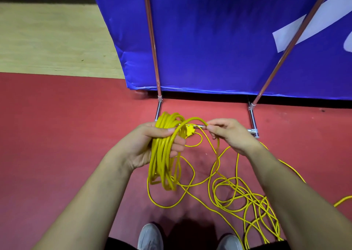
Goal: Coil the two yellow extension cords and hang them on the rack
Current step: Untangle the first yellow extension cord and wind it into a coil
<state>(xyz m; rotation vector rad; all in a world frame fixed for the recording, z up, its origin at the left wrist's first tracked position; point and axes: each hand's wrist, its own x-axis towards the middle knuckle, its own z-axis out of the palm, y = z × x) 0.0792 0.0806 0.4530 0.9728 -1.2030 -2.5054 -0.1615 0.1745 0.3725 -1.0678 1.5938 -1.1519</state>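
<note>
The left hand (152,145) grips a coil of yellow extension cord (162,166), fingers and thumb curled tight round the bundled turns. The coil hangs from that fist, its lower end above the red floor (57,135). From the top of the coil one strand (194,118) arches across to the right hand (234,135), which pinches it between thumb and fingertips, the other fingers loosely bent. Just below the arch, between the hands, sits a yellow connector block (190,131) (whether plug or socket cannot be told). Beyond the right hand the cord falls to the floor and joins a loose tangle of yellow cord (255,196) spread in overlapping loops on the right; which strands belong to which cord cannot be told. Behind the hands stands the chrome rack (253,116), its base tubes on the floor and its uprights rising before a blue cover (209,40). Two grey shoes (150,236) show at the bottom edge.
</note>
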